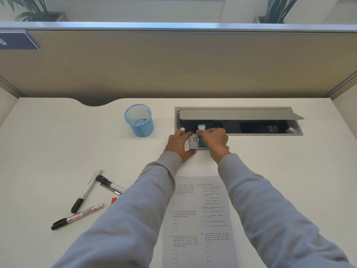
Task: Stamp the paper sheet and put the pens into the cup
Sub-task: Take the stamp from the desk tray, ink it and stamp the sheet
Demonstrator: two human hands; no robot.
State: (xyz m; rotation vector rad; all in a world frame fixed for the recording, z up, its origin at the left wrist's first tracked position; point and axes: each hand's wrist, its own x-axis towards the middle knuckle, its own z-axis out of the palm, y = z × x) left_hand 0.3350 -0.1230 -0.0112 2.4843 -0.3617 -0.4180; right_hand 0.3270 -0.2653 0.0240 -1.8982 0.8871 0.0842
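A printed paper sheet (199, 219) lies on the white desk between my forearms. Beyond its far edge my left hand (178, 145) grips a small white stamp-pad box (193, 143). My right hand (213, 140) is closed on a stamp with a teal and white handle (201, 128), held at the box. A blue mesh cup (139, 120) stands upright to the left of my hands. Several markers lie at the left: a slim black-capped one (87, 190), a short one (110, 185), a white-board marker (77, 216). A red pen tip (114, 200) peeks from under my left sleeve.
An open cable tray (238, 120) with a raised grey lid is sunk into the desk just behind my hands. A tan partition wall (173, 64) closes the desk at the back. The desk has a curved notch (94, 102) at its rear left.
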